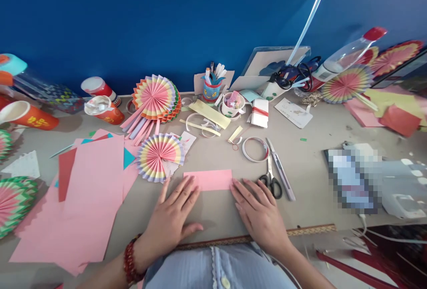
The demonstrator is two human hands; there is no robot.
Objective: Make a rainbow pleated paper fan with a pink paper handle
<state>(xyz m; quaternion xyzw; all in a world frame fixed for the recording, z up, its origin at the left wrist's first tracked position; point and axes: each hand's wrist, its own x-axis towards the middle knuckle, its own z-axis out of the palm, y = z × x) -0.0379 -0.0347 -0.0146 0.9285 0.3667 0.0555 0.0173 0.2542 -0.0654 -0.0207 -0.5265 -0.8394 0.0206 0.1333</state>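
Observation:
A pink paper strip (pixel 216 180) lies flat on the table in front of me. My left hand (pixel 175 220) rests palm down with fingers spread, its fingertips on the strip's left end. At the right end, the outstretched fingers of my right hand (pixel 258 211) touch the strip's edge. Black-handled scissors (pixel 275 186) lie just beyond my right fingers, beside a utility knife (pixel 280 171) and a roll of tape (pixel 245 150). A pleated paper rosette (pixel 160 156) in pink, yellow and lilac sits beyond my left hand.
Pink paper sheets (pixel 90 191) are stacked at left. More paper fans (pixel 155 95), paper cups (pixel 103 108), a pen holder (pixel 212 89) and a plastic bottle (pixel 345 53) stand along the blue wall (pixel 167 17). A phone (pixel 352 180) with a cable lies at right.

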